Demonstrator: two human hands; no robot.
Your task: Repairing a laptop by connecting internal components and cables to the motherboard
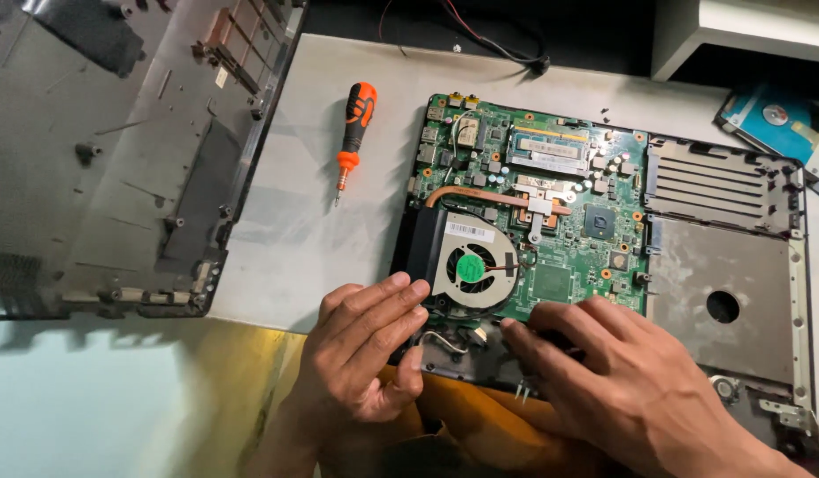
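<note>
An opened laptop base lies on the grey table, its green circuit board [560, 204] exposed with a round cooling fan [474, 268] and a copper heat pipe [498, 196]. My left hand [365, 350] rests at the near left corner of the base, fingertips touching the fan's edge, thumb near a thin grey cable [445, 341]. My right hand [622, 376] presses on the board's near edge, fingers bent over a dark part that they hide. Neither hand holds a tool.
An orange and black screwdriver [353, 133] lies on the table left of the board. The removed dark laptop cover [117, 150] sits at far left. A metal drive bay [723, 257] fills the base's right side. A blue-labelled hard drive [772, 119] lies at back right.
</note>
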